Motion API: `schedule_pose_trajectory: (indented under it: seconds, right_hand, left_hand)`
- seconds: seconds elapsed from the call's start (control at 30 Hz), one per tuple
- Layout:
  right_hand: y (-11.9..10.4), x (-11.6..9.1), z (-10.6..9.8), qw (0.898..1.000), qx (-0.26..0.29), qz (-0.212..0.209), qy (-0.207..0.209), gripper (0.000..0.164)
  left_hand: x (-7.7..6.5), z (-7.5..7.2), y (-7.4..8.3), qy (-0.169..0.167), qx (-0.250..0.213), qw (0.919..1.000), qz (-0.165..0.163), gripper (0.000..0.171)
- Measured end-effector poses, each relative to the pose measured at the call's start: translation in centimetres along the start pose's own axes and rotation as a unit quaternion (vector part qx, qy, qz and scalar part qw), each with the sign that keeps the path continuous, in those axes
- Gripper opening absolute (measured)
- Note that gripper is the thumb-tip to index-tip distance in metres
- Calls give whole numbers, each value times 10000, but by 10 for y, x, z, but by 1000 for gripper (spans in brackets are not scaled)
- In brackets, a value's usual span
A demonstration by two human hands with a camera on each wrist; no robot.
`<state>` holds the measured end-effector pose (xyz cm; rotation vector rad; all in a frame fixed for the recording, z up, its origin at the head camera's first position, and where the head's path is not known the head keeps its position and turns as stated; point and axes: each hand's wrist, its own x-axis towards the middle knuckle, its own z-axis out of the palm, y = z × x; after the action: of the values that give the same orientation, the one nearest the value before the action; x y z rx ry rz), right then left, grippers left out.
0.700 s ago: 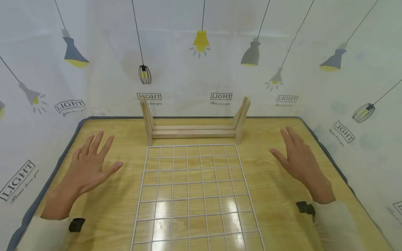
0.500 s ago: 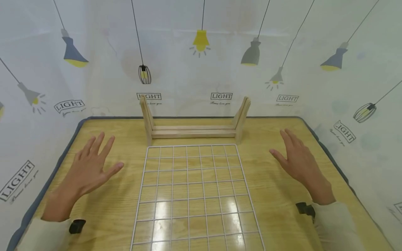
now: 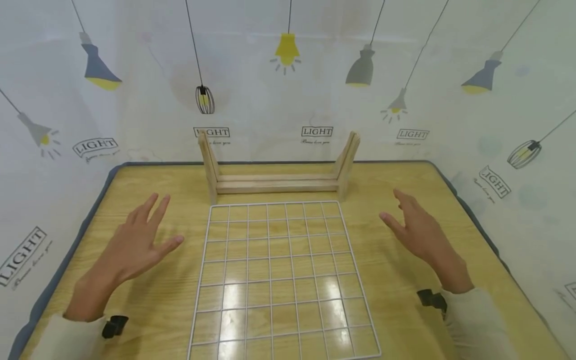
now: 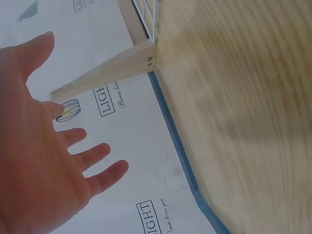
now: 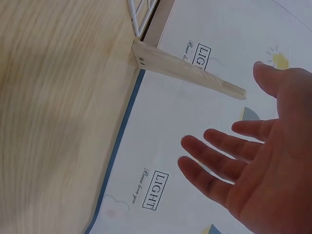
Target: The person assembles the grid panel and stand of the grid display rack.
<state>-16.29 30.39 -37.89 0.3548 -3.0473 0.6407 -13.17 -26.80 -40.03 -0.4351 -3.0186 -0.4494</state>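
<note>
Hands shifted inward; wire grid between; wooden stand beyond

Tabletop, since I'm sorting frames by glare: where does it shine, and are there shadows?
Head view: bright streaks on the tabletop seen through the wire grid, a soft shadow beside the left hand; both wrist views: no such glare, only soft dim patches there.

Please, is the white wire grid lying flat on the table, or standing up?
Lying flat: in the head view, the white wire grid spreads over the table, whose wood shows through the squares.
</note>
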Motion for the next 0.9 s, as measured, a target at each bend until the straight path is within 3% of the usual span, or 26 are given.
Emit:
schedule_pose_trajectory:
  seconds: [0.2,0.37,0.63,0.77,0.9]
  right_hand:
    - [-1,-2,8,9973,675,103,-275,73]
    - [-5,-6,18,9924,1143,117,-432,63]
    - [-11,-11,39,9646,2198,301,-1427,59]
    - [-15,-13,47,9509,2476,450,-1800,53]
    - [-20,-14,53,9443,2575,572,-1969,50]
  left_hand:
    - [-1,4,9,-447,-487,9976,-225,94]
    - [-2,9,16,-808,-1115,9898,-353,95]
    - [-2,19,31,-1274,-1984,9675,-910,86]
    - [-3,24,36,-1712,-2170,9535,-1199,84]
    - [-2,28,42,-1973,-2479,9396,-1294,79]
